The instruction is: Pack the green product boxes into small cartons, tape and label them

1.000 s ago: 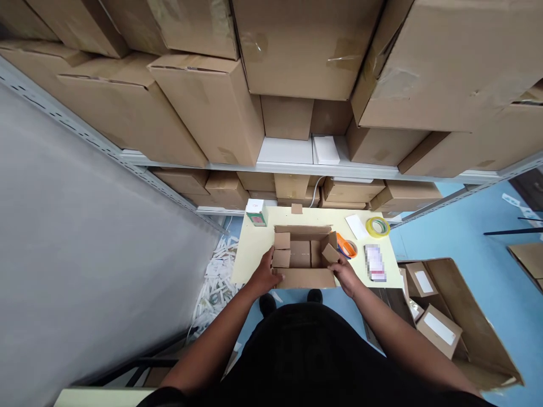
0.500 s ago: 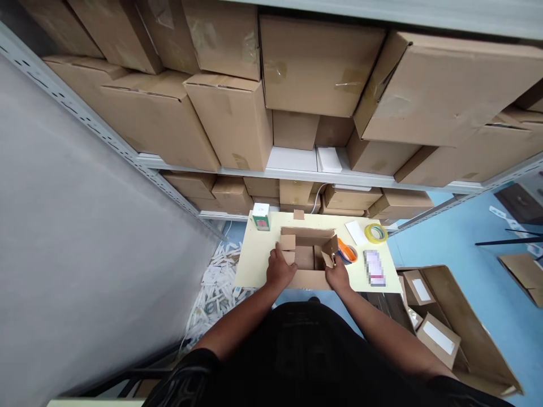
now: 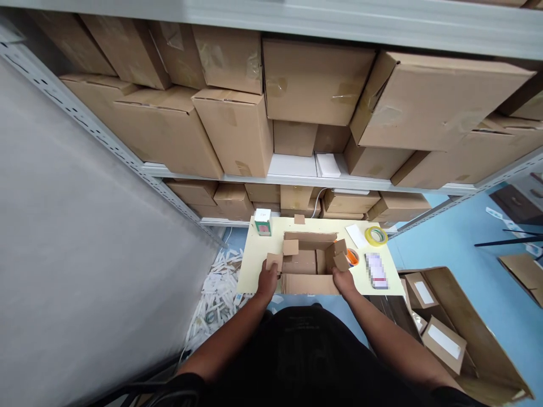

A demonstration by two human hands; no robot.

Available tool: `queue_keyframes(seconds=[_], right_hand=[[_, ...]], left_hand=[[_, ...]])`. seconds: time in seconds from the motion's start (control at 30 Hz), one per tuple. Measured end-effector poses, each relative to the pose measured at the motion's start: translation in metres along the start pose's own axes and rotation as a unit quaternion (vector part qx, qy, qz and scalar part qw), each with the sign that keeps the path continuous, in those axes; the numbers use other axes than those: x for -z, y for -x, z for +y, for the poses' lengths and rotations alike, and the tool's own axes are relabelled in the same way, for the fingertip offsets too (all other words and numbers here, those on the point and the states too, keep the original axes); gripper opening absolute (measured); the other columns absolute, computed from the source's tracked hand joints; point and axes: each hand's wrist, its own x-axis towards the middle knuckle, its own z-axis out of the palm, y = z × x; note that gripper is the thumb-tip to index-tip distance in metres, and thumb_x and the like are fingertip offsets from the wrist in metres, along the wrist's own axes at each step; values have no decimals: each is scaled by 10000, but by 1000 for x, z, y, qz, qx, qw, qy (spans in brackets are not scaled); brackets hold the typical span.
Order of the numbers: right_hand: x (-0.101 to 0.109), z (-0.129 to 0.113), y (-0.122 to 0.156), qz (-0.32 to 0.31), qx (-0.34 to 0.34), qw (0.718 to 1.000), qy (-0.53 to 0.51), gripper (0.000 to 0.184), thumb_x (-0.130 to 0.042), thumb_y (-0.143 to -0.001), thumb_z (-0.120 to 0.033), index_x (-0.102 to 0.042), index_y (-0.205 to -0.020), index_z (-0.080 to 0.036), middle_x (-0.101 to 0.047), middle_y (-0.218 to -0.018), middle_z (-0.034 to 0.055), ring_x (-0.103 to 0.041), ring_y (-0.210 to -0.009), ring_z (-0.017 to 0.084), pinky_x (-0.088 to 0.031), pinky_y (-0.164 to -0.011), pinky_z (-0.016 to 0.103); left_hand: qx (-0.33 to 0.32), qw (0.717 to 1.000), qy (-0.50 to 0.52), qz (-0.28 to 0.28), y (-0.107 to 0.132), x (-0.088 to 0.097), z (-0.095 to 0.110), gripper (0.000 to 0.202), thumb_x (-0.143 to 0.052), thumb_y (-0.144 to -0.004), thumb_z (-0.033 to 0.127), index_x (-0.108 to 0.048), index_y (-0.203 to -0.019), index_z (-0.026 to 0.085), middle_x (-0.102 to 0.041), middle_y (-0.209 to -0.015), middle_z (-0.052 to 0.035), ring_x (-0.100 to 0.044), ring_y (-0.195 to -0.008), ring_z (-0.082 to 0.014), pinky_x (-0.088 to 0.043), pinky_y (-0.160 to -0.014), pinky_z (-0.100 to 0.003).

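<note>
A small cardboard box (image 3: 311,284) stands at the table's near edge, its top uncovered and its flaps spread outward. At its near left corner, my left hand (image 3: 267,281) is closed on a side flap, thumb over the cardboard. My right hand (image 3: 344,281) grips the near right corner, just under another flap; its fingertips are partly hidden. Inside, the bottom shows bare cardboard. Right of the box lies an orange-and-blue item (image 3: 352,257), partly covered by a flap.
A green-and-white carton (image 3: 263,222) stands at the table's (image 3: 252,257) back left. Yellow tape (image 3: 376,236), a white card (image 3: 356,236) and a blurred-out flat item (image 3: 376,271) lie at right. Shelves ahead hold cardboard boxes (image 3: 318,79). A large open carton (image 3: 487,339) sits at lower right.
My left hand has moved left and nearer to me, folding a side flap outward. My right hand has shifted slightly right, and the box's near and right flaps now lean outward.
</note>
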Motion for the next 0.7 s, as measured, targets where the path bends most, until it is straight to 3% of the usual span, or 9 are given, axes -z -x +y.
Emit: queue_keyframes(seconds=[0.1, 0.2, 0.27, 0.4, 0.53, 0.7], right_hand=[[13, -2, 0, -21, 32, 999, 31, 482, -535, -819, -433, -730, -1185, -186, -745, -1111, 187, -694, -1090, 373, -535, -881, 476], [36, -10, 1, -42, 123, 987, 90, 489, -505, -849, -455, -717, -1215, -209, -743, -1092, 171, -686, -1079, 379, -525, -874, 466], [51, -20, 2, -69, 201, 969, 123, 478, -488, -863, -460, -716, -1207, -219, -745, -1074, 154, -682, -1075, 369, -520, -871, 445], [71, -54, 7, -153, 294, 923, 198, 432, -486, -878, -491, -754, -1041, -193, -754, -939, 146, -695, -997, 351, -515, -829, 401], [62, -96, 25, -236, 377, 861, 246, 455, -492, -894, -510, -765, -988, -159, -763, -916, 166, -702, -1018, 342, -513, -818, 364], [25, -136, 90, -312, 499, 788, 182, 409, -543, -863, -474, -771, -1010, -169, -770, -911, 150, -695, -1079, 325, -523, -830, 330]], left_hand=[[-40, 998, -52, -15, 11, -6, 0, 511, -512, -915, 539, -638, -1229, 157, -709, -1261, -175, -650, -1223, -320, -541, -957, -437], [-89, 995, -34, -19, 37, -13, -1, 472, -548, -889, 478, -633, -1238, 173, -705, -1280, -141, -621, -1262, -303, -474, -1059, -440], [-91, 996, 2, 19, 63, -19, -3, 469, -570, -863, 420, -604, -1268, 186, -687, -1314, -121, -622, -1244, -282, -468, -1063, -419], [-60, 980, 97, 164, 132, -31, -17, 450, -565, -878, 429, -594, -1260, 193, -684, -1301, -109, -618, -1228, -277, -477, -1038, -404], [-17, 933, 192, 305, 209, -31, -33, 477, -581, -895, 557, -652, -1167, 171, -731, -1178, -114, -652, -1156, -298, -499, -993, -416], [-115, 893, 206, 384, 309, -1, -52, 512, -605, -925, 518, -623, -1318, 190, -668, -1343, -117, -622, -1230, -279, -487, -1043, -409]])
